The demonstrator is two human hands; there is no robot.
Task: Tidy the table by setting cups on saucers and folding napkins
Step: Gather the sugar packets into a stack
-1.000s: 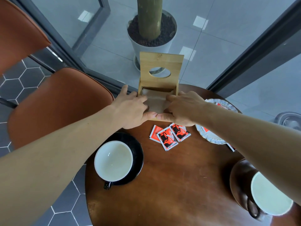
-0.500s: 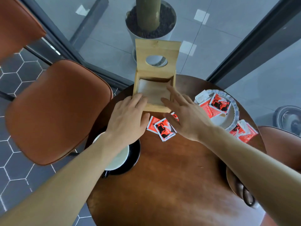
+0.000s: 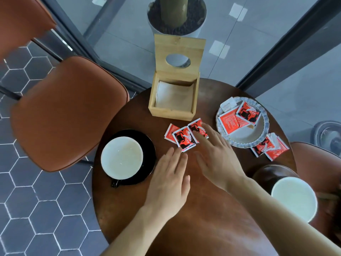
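Observation:
A wooden napkin box (image 3: 173, 112) stands at the table's far edge with its lid up, and beige napkins (image 3: 175, 97) lie flat inside. On the left a white cup (image 3: 121, 157) sits on a black saucer (image 3: 147, 145). A second white cup (image 3: 294, 198) rests on a brown saucer (image 3: 267, 175) at the right. My left hand (image 3: 168, 180) hovers flat and open over the table, fingertips at the red sachets (image 3: 186, 136). My right hand (image 3: 215, 154) is open too, with its fingers lying over the sachets.
A white scalloped plate (image 3: 245, 139) holds more sachets at the right, with a few lying beside it (image 3: 271, 147). The round brown table (image 3: 184, 218) has an orange chair (image 3: 64, 111) on its left. A potted plant (image 3: 176, 15) stands behind glass.
Both hands have pulled back from the napkin box toward me and now hover open by the sachets. The napkins lie settled inside the box.

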